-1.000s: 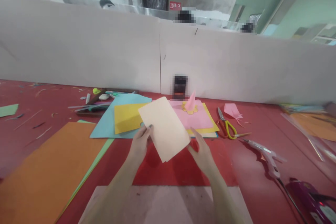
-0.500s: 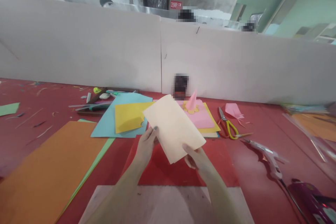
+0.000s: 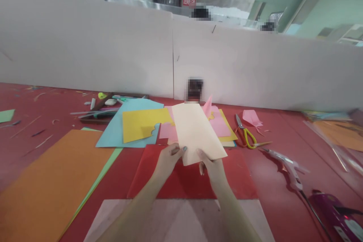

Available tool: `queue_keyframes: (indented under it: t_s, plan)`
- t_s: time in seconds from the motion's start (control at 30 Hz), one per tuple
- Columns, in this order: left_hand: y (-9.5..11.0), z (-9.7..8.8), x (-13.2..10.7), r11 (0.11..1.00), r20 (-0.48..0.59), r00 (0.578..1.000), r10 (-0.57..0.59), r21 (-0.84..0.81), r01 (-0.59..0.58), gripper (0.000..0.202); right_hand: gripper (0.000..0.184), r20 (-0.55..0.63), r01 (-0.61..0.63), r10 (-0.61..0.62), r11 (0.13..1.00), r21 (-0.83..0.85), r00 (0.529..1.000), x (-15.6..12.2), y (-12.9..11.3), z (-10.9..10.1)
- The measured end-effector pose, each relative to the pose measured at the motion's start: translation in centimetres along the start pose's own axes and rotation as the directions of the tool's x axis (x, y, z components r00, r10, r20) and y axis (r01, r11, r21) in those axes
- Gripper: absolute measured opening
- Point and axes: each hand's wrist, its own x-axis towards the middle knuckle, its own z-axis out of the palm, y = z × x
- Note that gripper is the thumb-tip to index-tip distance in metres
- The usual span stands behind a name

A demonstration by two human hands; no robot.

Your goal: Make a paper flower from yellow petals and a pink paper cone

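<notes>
I hold a cream paper sheet (image 3: 194, 130) up over the red table, tilted a little to the right. My left hand (image 3: 168, 160) pinches its near left corner between thumb and fingers. My right hand (image 3: 212, 166) grips its near edge from below. Under the hands lies a red paper sheet (image 3: 241, 181). Behind the cream sheet lie a pink sheet (image 3: 222, 126) with a small pink paper cone (image 3: 208, 105), a yellow sheet (image 3: 138, 124) and a light blue sheet (image 3: 113, 136).
A big orange sheet (image 3: 53, 181) lies left over a green one. Yellow-handled scissors (image 3: 246, 133), a folded pink paper (image 3: 251, 118) and a glue gun (image 3: 286, 164) lie right. Pens and tools (image 3: 99, 107) sit at the back left. A white partition (image 3: 113, 53) closes the far side.
The cream sheet has turned from a leftward slant to nearly lengthwise, pointing away from me. Both hands have come together at its near edge.
</notes>
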Motion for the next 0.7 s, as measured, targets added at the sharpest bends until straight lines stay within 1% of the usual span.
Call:
queue_keyframes:
  t_s: [0.27,0.43,0.57,0.7]
  plan:
    - [0.09,-0.02,-0.25,0.998,-0.017,0.999,-0.043,0.04,0.044,0.035,0.034,0.015,0.018,-0.017,0.998,-0.064,1.0,-0.11,-0.08,-0.2]
    - [-0.29,0.01,-0.12,0.996,0.015,1.0,0.02,0.084,-0.021,0.028,0.033,-0.038,0.036,-0.038,0.998,-0.055,0.999,-0.09,-0.05,-0.26]
    - [-0.44,-0.02,-0.13,0.999,0.015,1.0,-0.02,0.038,0.019,0.025,0.032,-0.057,0.037,-0.04,0.999,-0.037,0.998,-0.1,-0.2,-0.3]
    - [-0.08,0.11,-0.35,1.0,0.011,1.0,-0.01,0.016,0.01,0.022,0.029,-0.013,0.049,-0.049,0.999,0.004,0.999,-0.13,-0.29,-0.28]
